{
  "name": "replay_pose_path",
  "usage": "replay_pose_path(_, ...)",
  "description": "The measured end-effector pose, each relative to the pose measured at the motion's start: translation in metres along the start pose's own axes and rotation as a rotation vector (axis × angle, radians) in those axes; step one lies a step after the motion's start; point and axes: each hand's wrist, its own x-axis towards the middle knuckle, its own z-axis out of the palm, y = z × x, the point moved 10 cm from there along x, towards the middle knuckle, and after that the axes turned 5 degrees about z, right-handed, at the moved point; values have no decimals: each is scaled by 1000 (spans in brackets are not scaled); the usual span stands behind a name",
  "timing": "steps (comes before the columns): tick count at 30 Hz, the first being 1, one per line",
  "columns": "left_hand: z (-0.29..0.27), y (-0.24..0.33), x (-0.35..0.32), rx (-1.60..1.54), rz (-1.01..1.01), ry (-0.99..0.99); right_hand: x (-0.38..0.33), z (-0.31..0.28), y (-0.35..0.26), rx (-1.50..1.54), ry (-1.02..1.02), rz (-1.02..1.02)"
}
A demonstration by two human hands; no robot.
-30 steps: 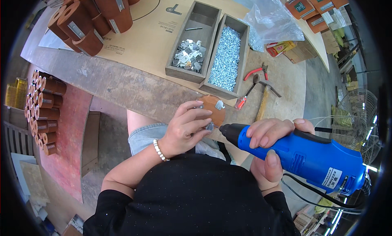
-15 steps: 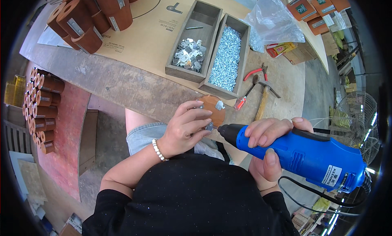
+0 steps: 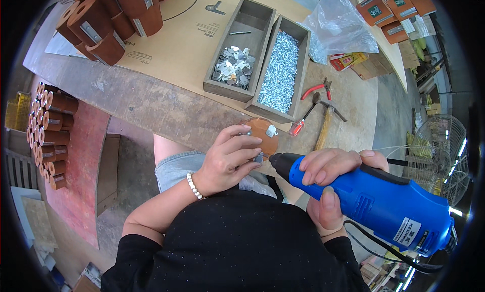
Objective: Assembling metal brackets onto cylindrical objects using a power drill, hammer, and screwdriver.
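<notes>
My left hand (image 3: 231,153), a beaded bracelet at its wrist, grips a reddish-brown round piece (image 3: 262,140) at the bench's near edge. Its fingers are bent over the piece's left side. A small silver metal plate (image 3: 272,131) sits on the brown face, and more shiny metal shows under the fingertips. My right hand (image 3: 331,173) is wrapped round a blue electric screwdriver (image 3: 374,201) with a black nose. The nose points left at the lower edge of the brown piece, close to my left fingertips. Whether its tip touches anything, I cannot tell.
Two wooden trays stand ahead: one (image 3: 208,85) with small metal plates, the other (image 3: 305,55) with many screws. Right of them lie red-handled pliers (image 3: 316,89), a red screwdriver (image 3: 298,126) and a hammer (image 3: 326,123). Brown cylinders (image 3: 121,19) are stacked far left; a fan (image 3: 439,150) stands right.
The rear of the blue electric screwdriver has swung downward, while its nose stays near the brown piece. My left hand has hardly moved.
</notes>
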Motion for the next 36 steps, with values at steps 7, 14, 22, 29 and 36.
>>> replay_pose_path(7, 0, 0, 0, -5, 8, 4, 3, 12, -3, -47, -115, -30)
replay_pose_path(14, 1, -2, 0, -4, -9, -8, 6, 15, -3, -72, -133, -28)
replay_pose_path(22, 0, -1, -1, -18, -5, 3, 9, 15, 1, -73, -138, -15)
replay_pose_path(29, 0, -2, -2, -4, -11, 6, 13, 12, 9, -56, -128, 11)
replay_pose_path(36, -1, -1, 0, -6, -16, 14, 13, 12, 14, -51, -130, 61)
